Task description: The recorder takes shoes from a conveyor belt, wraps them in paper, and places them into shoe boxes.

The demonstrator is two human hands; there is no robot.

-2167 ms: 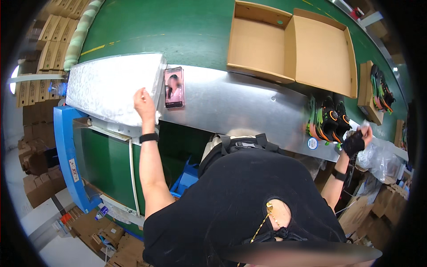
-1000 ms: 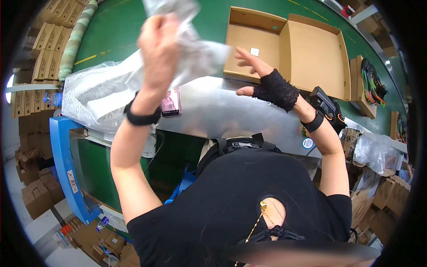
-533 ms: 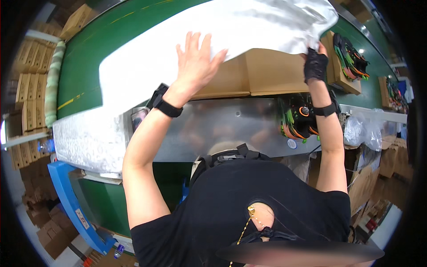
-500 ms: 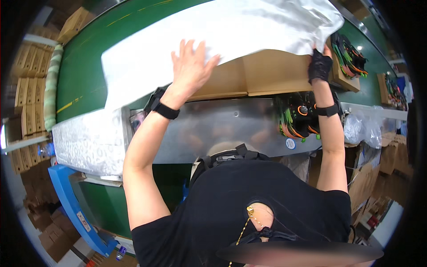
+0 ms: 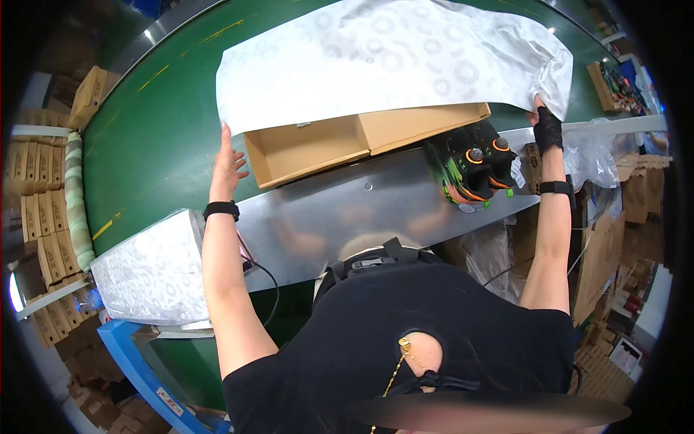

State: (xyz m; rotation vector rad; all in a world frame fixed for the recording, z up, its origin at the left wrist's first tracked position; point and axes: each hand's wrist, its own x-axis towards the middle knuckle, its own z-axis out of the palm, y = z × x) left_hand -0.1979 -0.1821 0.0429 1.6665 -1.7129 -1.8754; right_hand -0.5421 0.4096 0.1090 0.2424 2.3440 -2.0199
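Note:
A large white sheet of patterned wrapping paper (image 5: 390,69) spreads over an open brown cardboard shoebox (image 5: 307,152), hiding its far part. My right hand (image 5: 547,126), in a black fingerless glove, pinches the sheet's near right edge, where it is creased. My left hand (image 5: 227,165) is bare, its fingers apart; one fingertip is at the sheet's near left corner, beside the box's left end. A pair of black sports shoes (image 5: 473,165) with green and orange trim stands in front of the box, on the metal ledge (image 5: 347,206).
A stack of similar white paper (image 5: 155,271) lies at the near left, above a blue frame (image 5: 144,369). The green conveyor belt (image 5: 159,145) runs behind. Boxed stacks (image 5: 43,210) fill the left shelves; clear plastic bags (image 5: 593,163) hang at the right. Another shoebox tray (image 5: 607,83) sits far right.
My left hand has moved left and off the sheet's middle to its near left corner. The sheet and my right hand shifted right, uncovering more of the box's left end.

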